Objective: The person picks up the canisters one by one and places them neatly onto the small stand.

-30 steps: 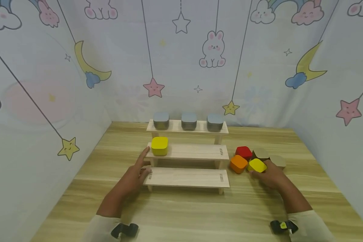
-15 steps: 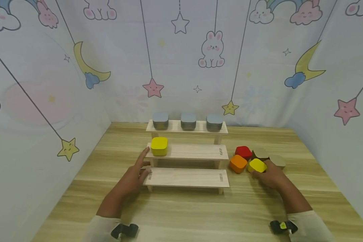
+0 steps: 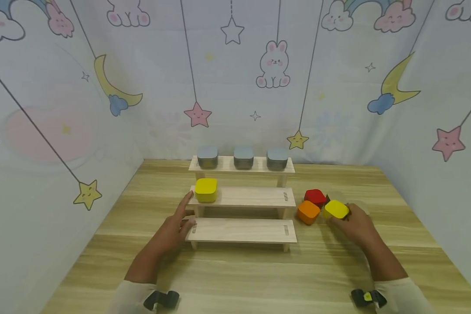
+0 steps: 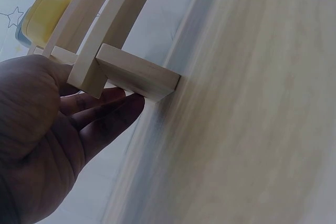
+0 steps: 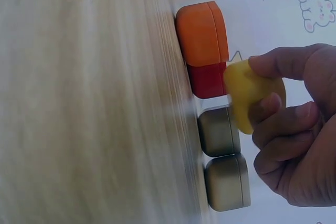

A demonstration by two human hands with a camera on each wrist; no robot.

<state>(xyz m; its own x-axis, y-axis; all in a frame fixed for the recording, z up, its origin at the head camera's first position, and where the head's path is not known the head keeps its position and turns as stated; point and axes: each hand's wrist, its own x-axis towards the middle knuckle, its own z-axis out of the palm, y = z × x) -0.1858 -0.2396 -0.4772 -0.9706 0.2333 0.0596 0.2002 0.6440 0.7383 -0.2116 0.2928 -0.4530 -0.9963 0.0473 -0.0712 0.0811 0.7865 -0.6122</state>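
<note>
In the head view my right hand (image 3: 355, 223) pinches a small yellow tin (image 3: 336, 209) with a rounded square shape. The right wrist view has this yellow tin (image 5: 247, 90) raised off the table, between thumb and fingertips. Beside it stand an orange tin (image 3: 308, 212) and a red tin (image 3: 315, 197). Two gold tins (image 5: 219, 132) are mostly hidden in the head view. My left hand (image 3: 173, 233) touches the left end of a three-step wooden shelf (image 3: 241, 230), its fingers fairly straight. Another yellow tin (image 3: 206, 190) sits at the middle step's left end.
Three grey-blue tins (image 3: 244, 157) stand in a row on the shelf's top step. The shelf rests on a wood-grain tabletop (image 3: 235, 279). Cloth walls (image 3: 235, 87) printed with stars, moons and rabbits enclose the back and sides.
My right hand has raised the yellow tin from the table and shifted it slightly up in the head view. The left hand stays at the shelf's end.
</note>
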